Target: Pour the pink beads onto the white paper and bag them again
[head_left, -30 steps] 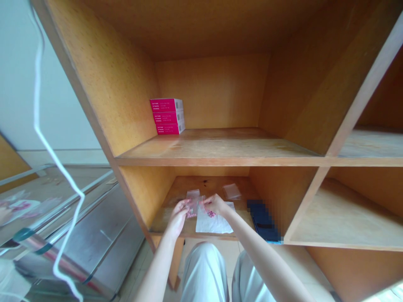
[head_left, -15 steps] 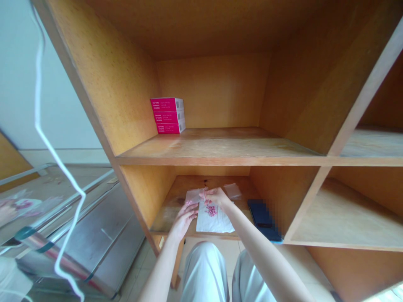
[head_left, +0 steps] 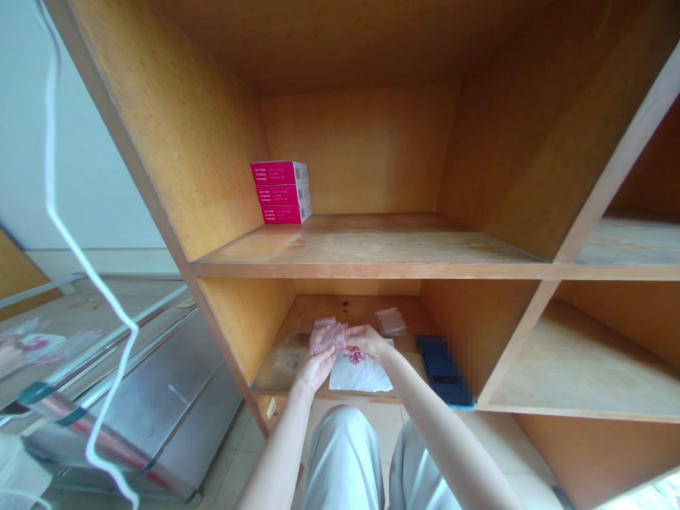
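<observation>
My left hand (head_left: 319,365) and right hand (head_left: 367,343) pinch a small clear bag (head_left: 325,336), fingers nearly closed, over the lower shelf (head_left: 366,308). Pink beads (head_left: 357,358) lie on white paper (head_left: 361,377), just under my right hand.

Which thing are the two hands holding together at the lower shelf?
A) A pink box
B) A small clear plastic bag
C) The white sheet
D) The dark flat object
B. The left hand and the right hand both pinch the small clear plastic bag above the white sheet.
</observation>
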The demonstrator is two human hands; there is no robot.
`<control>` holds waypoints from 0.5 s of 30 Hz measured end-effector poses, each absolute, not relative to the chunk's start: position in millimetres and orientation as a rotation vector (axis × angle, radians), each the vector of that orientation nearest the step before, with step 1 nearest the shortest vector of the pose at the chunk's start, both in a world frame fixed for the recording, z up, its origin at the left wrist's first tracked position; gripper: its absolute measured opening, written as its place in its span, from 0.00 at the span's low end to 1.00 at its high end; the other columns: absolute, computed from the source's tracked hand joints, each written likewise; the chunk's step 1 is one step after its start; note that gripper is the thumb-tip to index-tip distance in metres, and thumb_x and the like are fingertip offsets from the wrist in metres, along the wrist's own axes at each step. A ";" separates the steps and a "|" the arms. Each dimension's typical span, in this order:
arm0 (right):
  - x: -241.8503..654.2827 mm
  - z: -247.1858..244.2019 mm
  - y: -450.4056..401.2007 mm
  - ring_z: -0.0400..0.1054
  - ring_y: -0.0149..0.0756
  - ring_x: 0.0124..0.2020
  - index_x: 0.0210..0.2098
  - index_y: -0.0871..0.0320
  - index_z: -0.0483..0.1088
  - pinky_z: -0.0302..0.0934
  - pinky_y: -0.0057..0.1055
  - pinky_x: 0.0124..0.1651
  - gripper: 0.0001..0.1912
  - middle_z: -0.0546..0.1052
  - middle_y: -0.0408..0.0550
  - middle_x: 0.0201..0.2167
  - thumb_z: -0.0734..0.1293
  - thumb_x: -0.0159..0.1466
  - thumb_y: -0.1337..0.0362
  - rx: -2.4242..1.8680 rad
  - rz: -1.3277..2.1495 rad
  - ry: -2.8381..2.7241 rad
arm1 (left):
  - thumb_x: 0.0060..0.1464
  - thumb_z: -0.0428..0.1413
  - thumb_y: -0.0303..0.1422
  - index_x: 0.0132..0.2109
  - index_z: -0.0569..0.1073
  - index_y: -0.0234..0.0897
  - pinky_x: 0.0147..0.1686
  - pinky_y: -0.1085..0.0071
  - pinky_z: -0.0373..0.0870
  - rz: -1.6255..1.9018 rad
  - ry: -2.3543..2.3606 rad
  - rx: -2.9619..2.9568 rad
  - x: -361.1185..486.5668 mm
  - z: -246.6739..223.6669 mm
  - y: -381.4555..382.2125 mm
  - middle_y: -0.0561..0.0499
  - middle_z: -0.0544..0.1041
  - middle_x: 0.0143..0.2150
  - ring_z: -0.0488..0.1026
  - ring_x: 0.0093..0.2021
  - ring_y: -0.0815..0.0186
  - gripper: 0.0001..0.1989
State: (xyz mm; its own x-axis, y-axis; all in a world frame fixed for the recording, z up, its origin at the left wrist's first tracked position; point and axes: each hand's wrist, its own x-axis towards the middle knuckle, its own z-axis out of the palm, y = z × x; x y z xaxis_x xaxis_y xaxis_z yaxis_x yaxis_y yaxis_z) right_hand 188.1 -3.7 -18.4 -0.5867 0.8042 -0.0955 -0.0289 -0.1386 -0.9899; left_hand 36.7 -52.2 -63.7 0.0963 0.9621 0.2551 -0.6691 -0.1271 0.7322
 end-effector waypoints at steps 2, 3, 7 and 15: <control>190.9 -19.6 -4.1 0.66 0.30 0.22 0.28 0.62 0.73 0.59 0.26 0.26 0.18 0.75 0.48 0.24 0.70 0.45 0.54 -0.903 1.746 -1.504 | 0.46 0.56 0.23 0.49 0.65 0.43 0.57 0.63 0.52 1.491 0.482 0.854 34.9 -66.4 -51.9 0.49 0.64 0.56 0.57 0.59 0.62 0.22; 192.3 -21.6 -4.2 0.67 0.30 0.23 0.29 0.62 0.73 0.59 0.27 0.27 0.18 0.75 0.49 0.25 0.69 0.46 0.54 -0.929 1.689 -1.469 | 0.46 0.56 0.23 0.48 0.66 0.42 0.56 0.64 0.53 1.494 0.506 0.839 33.4 -67.2 -52.1 0.49 0.65 0.56 0.58 0.58 0.62 0.21; 192.7 -41.8 -3.3 0.69 0.37 0.33 0.32 0.61 0.72 0.61 0.30 0.34 0.20 0.75 0.54 0.34 0.62 0.52 0.50 -1.046 1.291 -1.149 | 0.42 0.59 0.22 0.45 0.67 0.40 0.55 0.65 0.55 1.449 0.575 0.807 26.1 -68.0 -53.9 0.48 0.67 0.54 0.60 0.57 0.62 0.20; 169.7 -88.4 0.9 0.65 0.39 0.48 0.44 0.59 0.68 0.57 0.33 0.48 0.27 0.71 0.53 0.47 0.50 0.59 0.49 -1.010 1.196 -0.977 | 0.40 0.60 0.20 0.43 0.66 0.38 0.52 0.68 0.58 1.340 0.625 0.809 24.5 -70.5 -52.6 0.46 0.69 0.52 0.64 0.54 0.64 0.21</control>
State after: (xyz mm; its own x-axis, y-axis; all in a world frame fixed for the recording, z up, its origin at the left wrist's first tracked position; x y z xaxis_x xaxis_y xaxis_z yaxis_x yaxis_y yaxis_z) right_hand 169.7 0.9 -88.4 0.1098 0.9922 0.0591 -0.2555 0.0857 -0.9630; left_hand 24.5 -52.6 -70.5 0.1428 0.9881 0.0570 -0.5915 0.0391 0.8053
